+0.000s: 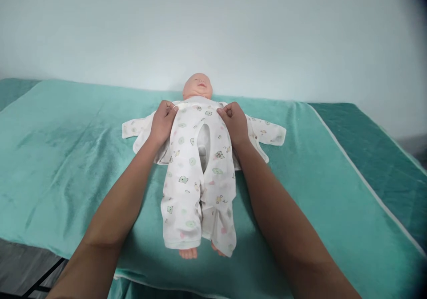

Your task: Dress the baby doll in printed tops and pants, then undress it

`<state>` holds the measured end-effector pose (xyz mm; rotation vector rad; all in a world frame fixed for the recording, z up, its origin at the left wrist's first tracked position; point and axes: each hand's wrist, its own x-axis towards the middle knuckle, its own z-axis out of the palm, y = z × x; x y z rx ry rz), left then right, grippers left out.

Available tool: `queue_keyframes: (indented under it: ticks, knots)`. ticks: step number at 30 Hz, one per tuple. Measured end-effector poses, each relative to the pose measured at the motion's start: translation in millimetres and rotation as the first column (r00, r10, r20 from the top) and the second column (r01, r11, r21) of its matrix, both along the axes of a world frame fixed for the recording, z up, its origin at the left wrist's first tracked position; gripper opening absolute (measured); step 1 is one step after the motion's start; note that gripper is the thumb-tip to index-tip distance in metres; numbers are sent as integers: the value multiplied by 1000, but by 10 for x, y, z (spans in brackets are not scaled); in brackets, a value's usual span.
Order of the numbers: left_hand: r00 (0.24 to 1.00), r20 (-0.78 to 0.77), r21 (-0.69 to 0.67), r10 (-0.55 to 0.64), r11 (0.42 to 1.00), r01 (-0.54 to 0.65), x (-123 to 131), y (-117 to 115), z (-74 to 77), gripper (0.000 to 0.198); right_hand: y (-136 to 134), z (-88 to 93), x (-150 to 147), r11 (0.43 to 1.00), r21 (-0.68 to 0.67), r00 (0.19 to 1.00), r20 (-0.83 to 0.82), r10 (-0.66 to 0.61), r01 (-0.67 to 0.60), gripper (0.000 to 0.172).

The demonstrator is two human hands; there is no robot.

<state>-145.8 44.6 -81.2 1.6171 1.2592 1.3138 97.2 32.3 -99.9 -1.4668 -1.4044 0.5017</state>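
Observation:
A baby doll lies on its back, head toward the wall and feet toward me. White split-crotch baby pants with a printed animal pattern cover its legs and reach up to its chest. My left hand pinches the waistband at its left corner; my right hand pinches the right corner. Spread beneath the doll is a matching baby jacket, sleeves out to both sides and front lying open. The doll's toes show below the pant cuffs.
A green velvety cloth with some wrinkles covers the table. Darker green fabric with a pale edge lies at the right. Behind stands a plain white wall. Grey floor and a black table leg show at lower left.

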Motion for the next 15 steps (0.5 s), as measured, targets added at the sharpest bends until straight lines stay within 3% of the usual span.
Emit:
queue_keyframes:
  ticks: [6, 11, 15]
  knots:
    - [959, -270, 220, -88, 964, 150, -124, 62, 46, 19, -13, 33, 46, 950, 196, 959, 202, 201, -241, 34]
    - [904, -360, 81, -229, 958, 275, -207, 144, 98, 27, 64, 83, 100, 918, 104, 906, 234, 352, -383, 44]
    - [911, -395, 131, -115, 975, 180, -158, 188, 94, 30, 94, 107, 103, 951, 75, 937, 211, 279, -300, 40]
